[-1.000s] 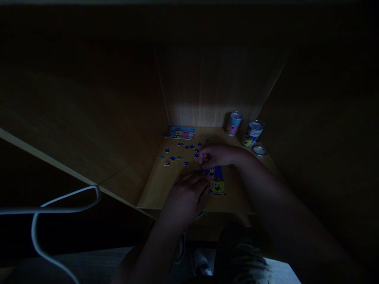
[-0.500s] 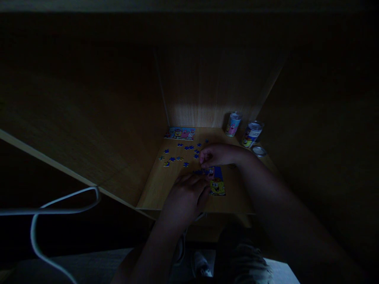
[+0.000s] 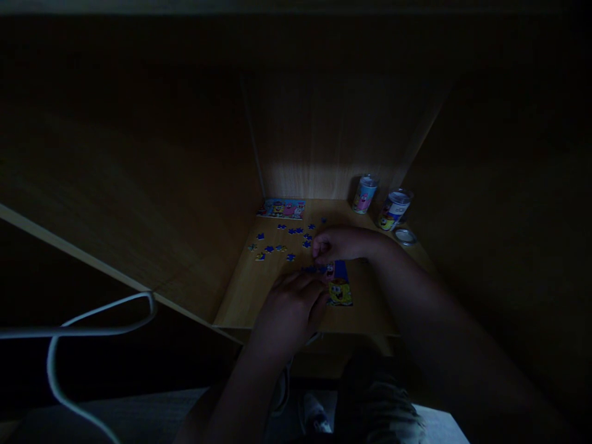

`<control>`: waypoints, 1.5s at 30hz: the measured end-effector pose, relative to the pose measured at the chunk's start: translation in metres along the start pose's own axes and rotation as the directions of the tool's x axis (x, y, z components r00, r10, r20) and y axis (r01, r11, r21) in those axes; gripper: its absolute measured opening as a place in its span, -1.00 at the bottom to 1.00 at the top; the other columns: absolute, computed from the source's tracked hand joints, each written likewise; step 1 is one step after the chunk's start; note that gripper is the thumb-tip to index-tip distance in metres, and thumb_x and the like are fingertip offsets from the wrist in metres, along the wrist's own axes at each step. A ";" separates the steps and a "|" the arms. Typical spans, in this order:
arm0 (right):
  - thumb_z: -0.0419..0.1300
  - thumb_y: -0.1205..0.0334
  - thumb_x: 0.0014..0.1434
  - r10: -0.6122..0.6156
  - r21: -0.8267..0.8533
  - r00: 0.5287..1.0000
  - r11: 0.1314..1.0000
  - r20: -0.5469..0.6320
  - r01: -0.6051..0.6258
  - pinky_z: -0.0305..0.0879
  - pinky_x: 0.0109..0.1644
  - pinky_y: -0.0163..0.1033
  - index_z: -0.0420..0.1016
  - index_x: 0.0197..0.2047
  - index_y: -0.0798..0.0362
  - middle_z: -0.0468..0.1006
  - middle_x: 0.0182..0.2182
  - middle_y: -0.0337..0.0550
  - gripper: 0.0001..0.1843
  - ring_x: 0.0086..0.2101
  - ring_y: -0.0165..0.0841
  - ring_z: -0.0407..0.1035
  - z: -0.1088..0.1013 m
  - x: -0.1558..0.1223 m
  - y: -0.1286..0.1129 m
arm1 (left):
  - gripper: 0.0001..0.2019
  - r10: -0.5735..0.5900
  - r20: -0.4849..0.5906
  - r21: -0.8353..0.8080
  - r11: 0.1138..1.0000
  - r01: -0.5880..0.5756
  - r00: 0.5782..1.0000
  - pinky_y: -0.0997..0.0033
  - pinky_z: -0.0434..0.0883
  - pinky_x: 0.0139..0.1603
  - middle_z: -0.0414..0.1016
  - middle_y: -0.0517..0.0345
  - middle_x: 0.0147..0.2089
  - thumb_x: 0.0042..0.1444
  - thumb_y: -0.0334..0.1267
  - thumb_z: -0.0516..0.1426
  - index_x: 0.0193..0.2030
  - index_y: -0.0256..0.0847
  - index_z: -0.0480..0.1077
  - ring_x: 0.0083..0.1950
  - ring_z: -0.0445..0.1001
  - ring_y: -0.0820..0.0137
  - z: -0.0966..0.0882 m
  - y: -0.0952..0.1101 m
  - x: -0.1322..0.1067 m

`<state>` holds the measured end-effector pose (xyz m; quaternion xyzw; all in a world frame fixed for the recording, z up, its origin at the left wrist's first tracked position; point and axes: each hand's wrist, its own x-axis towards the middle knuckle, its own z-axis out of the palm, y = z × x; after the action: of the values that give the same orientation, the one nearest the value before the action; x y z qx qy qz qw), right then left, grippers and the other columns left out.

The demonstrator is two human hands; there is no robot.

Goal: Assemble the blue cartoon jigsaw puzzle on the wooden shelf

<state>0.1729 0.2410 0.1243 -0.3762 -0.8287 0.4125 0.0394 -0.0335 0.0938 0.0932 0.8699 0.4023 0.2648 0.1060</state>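
Note:
A partly joined jigsaw puzzle [image 3: 340, 290] with a yellow cartoon face and blue background lies on the wooden shelf. My left hand [image 3: 293, 302] rests flat over its left side, fingers stretched out, covering part of it. Just above the puzzle, my right hand [image 3: 335, 245] is closed, thumb and fingertips pinched together. Whatever is between those fingertips is too dark and small to make out. Several loose blue puzzle pieces [image 3: 291, 257] lie scattered to the left and beyond the hands.
A colourful picture card [image 3: 282, 209] lies at the back left. Two clear-topped cans, one pink and blue [image 3: 364, 196] and one yellow and blue [image 3: 393, 213], stand at the back right beside a round lid [image 3: 405, 237]. Wooden walls enclose the shelf. A white cable [image 3: 106, 330] hangs at left.
My right hand has shifted very slightly at the puzzle's top edge, its fingers still pinched. The left hand stays in place, and the loose pieces look unmoved.

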 end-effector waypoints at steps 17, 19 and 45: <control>0.26 0.35 0.37 -0.233 -0.356 0.865 0.932 -0.444 0.069 0.39 -0.05 -0.22 0.71 0.05 -0.02 0.73 -0.15 -0.10 -0.73 -0.18 -0.30 0.57 0.010 0.023 0.022 | -0.89 0.002 -0.044 0.042 0.999 0.000 0.999 0.02 0.49 0.19 0.66 0.11 0.06 0.43 -0.33 0.19 -0.01 -0.11 0.56 0.07 0.58 0.19 0.003 -0.001 -0.001; 0.26 0.37 0.36 -0.274 -0.352 0.872 0.927 -0.407 0.127 0.40 0.00 -0.20 0.72 0.02 -0.01 0.74 -0.12 -0.10 -0.74 -0.13 -0.28 0.58 0.011 0.025 0.023 | -0.89 -0.001 -0.041 0.039 0.999 0.002 0.999 0.02 0.49 0.19 0.66 0.11 0.06 0.43 -0.34 0.19 -0.01 -0.12 0.56 0.07 0.57 0.20 0.003 0.000 -0.001; 0.24 0.29 0.37 -0.173 -0.351 0.877 0.936 -0.448 0.005 0.37 -0.04 -0.20 0.69 -0.05 0.02 0.71 -0.11 -0.04 -0.81 -0.14 -0.25 0.57 0.011 0.024 0.030 | -0.88 0.016 -0.058 0.032 0.999 -0.014 0.998 0.00 0.50 0.18 0.67 0.09 0.02 0.43 -0.33 0.19 -0.01 -0.11 0.57 0.06 0.59 0.18 0.003 -0.001 -0.001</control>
<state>0.1699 0.2610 0.0901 -0.4273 -0.8690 0.1571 0.1938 -0.0330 0.0939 0.0900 0.8663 0.4029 0.2847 0.0786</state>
